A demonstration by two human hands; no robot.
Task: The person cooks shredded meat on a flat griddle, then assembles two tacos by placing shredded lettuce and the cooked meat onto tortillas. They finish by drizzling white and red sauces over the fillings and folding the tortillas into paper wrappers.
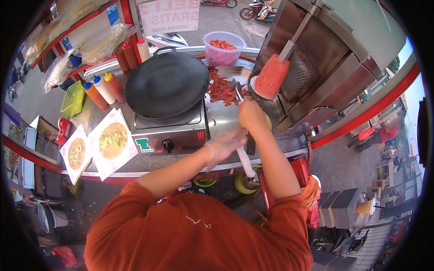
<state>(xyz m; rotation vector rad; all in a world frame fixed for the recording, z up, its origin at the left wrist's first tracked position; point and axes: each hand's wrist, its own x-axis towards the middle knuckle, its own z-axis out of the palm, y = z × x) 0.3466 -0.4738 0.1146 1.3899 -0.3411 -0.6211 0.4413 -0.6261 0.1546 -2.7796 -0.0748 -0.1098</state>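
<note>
My right hand (pixel 252 116) is closed round metal tongs (pixel 238 90), whose shiny tips are at a pile of red-brown shaved meat (pixel 221 90) on the steel worktop. My left hand (pixel 226 147), in a thin clear glove, is smeared by motion just below the right one; its fingers do not show clearly. Close beside it a white handle-like piece (pixel 245 162) slants over the counter edge; I cannot tell whether a hand touches it. Past my right hand a cone of reddish meat (pixel 272 76) is mounted on a vertical spit.
A black wok (pixel 167 83) covers the steel stove (pixel 169 128). Two flatbreads with shredded greens (pixel 113 141) lie on white papers at left, near squeeze bottles (pixel 114 87) and a green basket (pixel 72 98). Behind the meat pile stands a clear tub (pixel 224 56); the grill housing (pixel 334 77) rises at right.
</note>
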